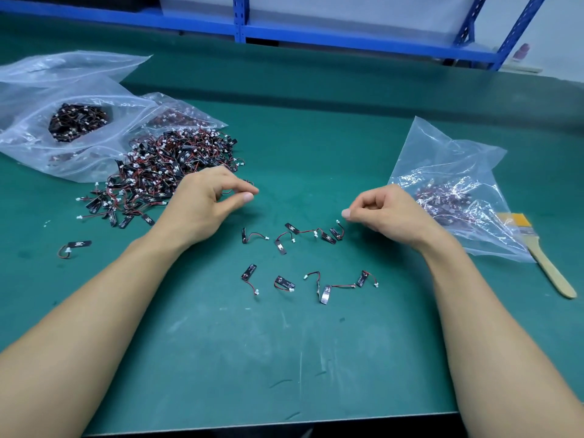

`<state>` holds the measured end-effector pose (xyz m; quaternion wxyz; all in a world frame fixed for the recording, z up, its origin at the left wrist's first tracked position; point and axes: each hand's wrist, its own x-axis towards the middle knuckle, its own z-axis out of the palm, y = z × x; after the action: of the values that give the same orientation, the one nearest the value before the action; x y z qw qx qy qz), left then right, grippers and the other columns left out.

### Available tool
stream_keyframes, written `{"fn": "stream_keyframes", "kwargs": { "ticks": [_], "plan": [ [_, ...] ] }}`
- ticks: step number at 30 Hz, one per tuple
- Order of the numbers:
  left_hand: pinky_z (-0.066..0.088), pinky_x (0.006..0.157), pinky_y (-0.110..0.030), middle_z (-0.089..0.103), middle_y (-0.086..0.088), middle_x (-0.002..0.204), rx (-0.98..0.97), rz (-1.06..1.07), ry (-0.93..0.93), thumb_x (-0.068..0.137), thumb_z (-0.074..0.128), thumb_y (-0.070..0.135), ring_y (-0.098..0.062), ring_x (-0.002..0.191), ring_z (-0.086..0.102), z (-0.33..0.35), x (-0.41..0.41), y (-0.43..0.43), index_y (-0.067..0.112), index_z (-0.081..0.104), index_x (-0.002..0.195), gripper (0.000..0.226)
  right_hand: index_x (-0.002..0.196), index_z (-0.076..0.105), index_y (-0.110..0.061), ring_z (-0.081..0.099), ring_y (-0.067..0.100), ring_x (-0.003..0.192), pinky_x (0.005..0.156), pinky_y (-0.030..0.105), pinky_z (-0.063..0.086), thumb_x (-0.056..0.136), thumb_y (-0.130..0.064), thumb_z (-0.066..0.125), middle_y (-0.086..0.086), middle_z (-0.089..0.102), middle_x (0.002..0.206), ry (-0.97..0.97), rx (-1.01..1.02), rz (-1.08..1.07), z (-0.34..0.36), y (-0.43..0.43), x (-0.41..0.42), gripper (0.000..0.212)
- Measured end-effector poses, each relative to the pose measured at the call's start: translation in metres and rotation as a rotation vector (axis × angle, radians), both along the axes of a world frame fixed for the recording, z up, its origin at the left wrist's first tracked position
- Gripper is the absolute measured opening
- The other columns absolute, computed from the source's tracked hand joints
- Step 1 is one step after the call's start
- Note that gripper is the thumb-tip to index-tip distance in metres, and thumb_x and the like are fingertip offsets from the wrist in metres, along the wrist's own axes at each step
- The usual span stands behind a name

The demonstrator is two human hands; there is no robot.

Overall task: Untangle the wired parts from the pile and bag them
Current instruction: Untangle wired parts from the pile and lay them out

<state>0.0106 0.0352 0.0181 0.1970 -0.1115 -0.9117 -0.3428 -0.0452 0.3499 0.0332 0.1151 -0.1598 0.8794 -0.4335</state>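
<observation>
Green bench mat (pixel 284 358): your left hand (pixel 205 200) pinches at the tangled pile of black red-wired parts (pixel 170 165), catch unclear; right hand (pixel 385 213) curled, seemingly empty. Separating step, likely. Next: tease 1 free, add to 2 loose rows (pixel 282 282), then clear plastic bag (pixel 448 172).

One head-worn view looks forward and down, seemingly close, over the table (pixel 284 358).

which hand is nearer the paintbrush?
Right. The right hand is left of the paintbrush, beside the clear bag; the left hand is farther left, by the pile.
</observation>
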Motion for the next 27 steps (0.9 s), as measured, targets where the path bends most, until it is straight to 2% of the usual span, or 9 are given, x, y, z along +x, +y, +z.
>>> {"fn": "stream_keyframes", "kwargs": {
  "ticks": [5, 9, 15, 17, 22, 27],
  "plan": [
    [0.035, 0.065, -0.008, 0.063, 0.007, 0.086, -0.016, 0.013, -0.077, 0.09, 0.072, 0.016, 0.008, 0.067, 0.05, -0.011, -0.005, -0.007, 0.018, 0.078, 0.103, 0.014, 0.076, 0.072, -0.016, 0.03, 0.02, 0.059, 0.055, 0.03, 0.024, 0.087, -0.025, 0.076, -0.004, 0.037, 0.05, -0.005, -0.015, -0.04, -0.007, -0.003, -0.003, 0.015],
    [0.035, 0.063, -0.009, 0.061, 0.016, 0.083, -0.006, 0.021, -0.1, 0.089, 0.074, 0.016, 0.002, 0.063, 0.048, -0.014, -0.008, -0.009, 0.021, 0.078, 0.103, 0.015, 0.077, 0.074, -0.019, 0.034, 0.019, 0.058, 0.055, 0.03, 0.026, 0.085, -0.024, 0.079, 0.002, 0.04, 0.052, 0.003, 0.0, -0.027, -0.007, -0.002, -0.004, 0.011],
    [0.035, 0.062, -0.011, 0.06, 0.017, 0.08, -0.002, 0.031, -0.105, 0.088, 0.075, 0.019, -0.002, 0.062, 0.045, -0.016, -0.01, -0.01, 0.024, 0.078, 0.102, 0.015, 0.072, 0.075, -0.019, 0.032, 0.02, 0.058, 0.056, 0.031, 0.025, 0.084, -0.023, 0.08, 0.006, 0.038, 0.054, 0.006, 0.002, -0.031, -0.007, -0.002, -0.004, 0.014],
    [0.036, 0.062, -0.011, 0.059, 0.017, 0.079, 0.0, 0.034, -0.106, 0.088, 0.075, 0.019, -0.003, 0.062, 0.045, -0.017, -0.01, -0.011, 0.025, 0.078, 0.101, 0.015, 0.072, 0.073, -0.017, 0.029, 0.02, 0.058, 0.054, 0.03, 0.024, 0.084, -0.025, 0.08, 0.006, 0.036, 0.054, 0.003, 0.006, -0.036, -0.008, -0.003, -0.004, 0.015],
    [0.036, 0.061, -0.011, 0.058, 0.018, 0.077, 0.002, 0.037, -0.11, 0.088, 0.075, 0.019, -0.006, 0.061, 0.044, -0.016, -0.01, -0.01, 0.026, 0.078, 0.1, 0.014, 0.067, 0.065, -0.017, 0.023, 0.013, 0.047, 0.044, 0.021, 0.022, 0.084, -0.028, 0.08, -0.006, 0.033, 0.046, 0.003, 0.019, -0.051, -0.008, -0.003, -0.004, 0.026],
    [0.036, 0.062, -0.01, 0.059, 0.019, 0.078, -0.005, 0.039, -0.111, 0.088, 0.075, 0.018, -0.004, 0.061, 0.044, -0.016, -0.01, -0.011, 0.026, 0.078, 0.1, 0.015, 0.068, 0.066, -0.014, 0.023, 0.011, 0.045, 0.042, 0.017, 0.023, 0.085, -0.023, 0.079, -0.007, 0.032, 0.045, 0.009, 0.039, -0.051, -0.009, -0.002, -0.005, 0.023]
  ]
}}
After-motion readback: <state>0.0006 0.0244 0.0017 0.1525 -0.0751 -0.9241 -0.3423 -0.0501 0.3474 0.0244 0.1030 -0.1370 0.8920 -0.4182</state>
